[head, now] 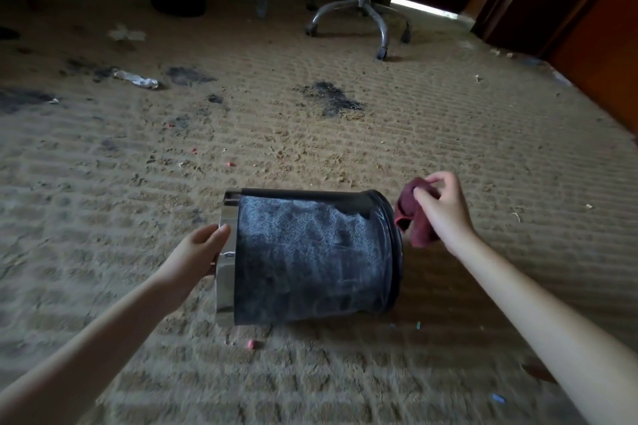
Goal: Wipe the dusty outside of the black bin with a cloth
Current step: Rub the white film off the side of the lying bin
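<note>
Beige carpet [310,134], littered and stained, carries the black bin [310,259], which lies on its side with its chrome rim [228,272] toward the person's left and its base toward the right. The left hand [200,252] grips that rim; the right hand [445,207] pinches a bunched maroon cloth [411,217] just beside the bin's base end. The upturned wall is grey with dust, so long overlapping strokes from base to rim, rolling the bin between passes, would likely serve best. Beyond the bin lie dark stains [331,97], a crushed bottle [136,79] and an office chair [366,3]; a pink scrap [253,343] sits just in front of the bin. None seems to block the wiping.
</note>
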A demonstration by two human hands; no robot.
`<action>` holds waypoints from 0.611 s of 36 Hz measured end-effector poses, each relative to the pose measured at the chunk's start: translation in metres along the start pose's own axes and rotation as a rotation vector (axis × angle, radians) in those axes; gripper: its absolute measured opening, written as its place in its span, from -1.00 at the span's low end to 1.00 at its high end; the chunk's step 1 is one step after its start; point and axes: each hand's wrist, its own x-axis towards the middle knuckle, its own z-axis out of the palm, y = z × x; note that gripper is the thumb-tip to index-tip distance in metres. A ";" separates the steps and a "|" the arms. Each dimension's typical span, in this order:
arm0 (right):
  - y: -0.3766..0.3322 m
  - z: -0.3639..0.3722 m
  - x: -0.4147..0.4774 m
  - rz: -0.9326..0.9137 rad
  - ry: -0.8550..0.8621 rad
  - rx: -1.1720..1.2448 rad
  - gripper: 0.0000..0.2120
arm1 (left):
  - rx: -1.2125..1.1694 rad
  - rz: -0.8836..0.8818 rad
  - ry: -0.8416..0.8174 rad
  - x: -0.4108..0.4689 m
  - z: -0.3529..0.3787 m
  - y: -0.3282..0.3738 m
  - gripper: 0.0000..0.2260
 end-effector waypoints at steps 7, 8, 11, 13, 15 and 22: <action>-0.025 -0.004 0.015 -0.049 0.132 0.017 -0.87 | 0.071 -0.001 -0.012 0.007 -0.008 0.006 -0.74; -0.026 -0.003 0.015 -0.096 0.139 -0.046 -0.88 | 0.071 0.003 -0.008 0.008 -0.007 0.006 -0.75; -0.025 0.004 0.010 -0.284 0.077 -0.340 -0.88 | 0.088 0.014 -0.008 0.008 -0.008 0.005 -0.74; -0.021 0.016 0.001 -0.323 -0.053 -0.446 -0.87 | 0.089 0.018 -0.002 0.008 -0.009 0.003 -0.73; -0.014 0.029 -0.009 -0.314 -0.171 -0.449 -0.86 | 0.082 0.025 -0.005 0.008 -0.007 0.002 -0.74; -0.006 0.022 -0.014 -0.345 -0.280 -0.462 -0.78 | 0.054 0.064 0.011 0.009 -0.005 -0.001 -0.72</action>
